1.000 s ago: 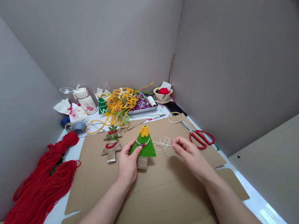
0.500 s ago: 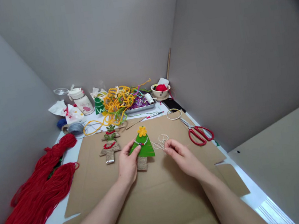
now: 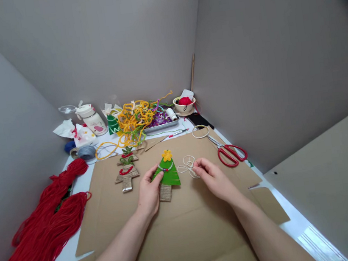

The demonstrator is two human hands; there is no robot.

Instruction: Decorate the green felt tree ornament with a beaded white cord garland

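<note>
My left hand [image 3: 150,190] grips a green Christmas tree ornament [image 3: 170,177] by its left side, thumb across the front. A yellow flower [image 3: 167,155] tops the tree, a bead string [image 3: 166,169] crosses its upper part, and its trunk [image 3: 165,193] is wrapped in twine. To the right, my right hand [image 3: 212,177] pinches a thin cream string [image 3: 187,163] between thumb and fingertips. Loops of that string lie between the ornament and my right hand. Left of my left hand, two twine-wrapped trees [image 3: 127,176] with red beads and green bows lie on the cardboard [image 3: 188,240].
Red-handled scissors [image 3: 231,155] and a hoop [image 3: 200,131] lie at right. Red yarn [image 3: 47,237] fills the left side. Along the back are a white bottle [image 3: 95,123], tangled yellow yarn [image 3: 135,116], a bead tray [image 3: 162,126], a bowl [image 3: 185,106] and a pen [image 3: 178,133].
My right hand has shifted slightly right, with the string still pinched. The ornament stays in my left hand, turned a little. The camera view has shifted slightly.
</note>
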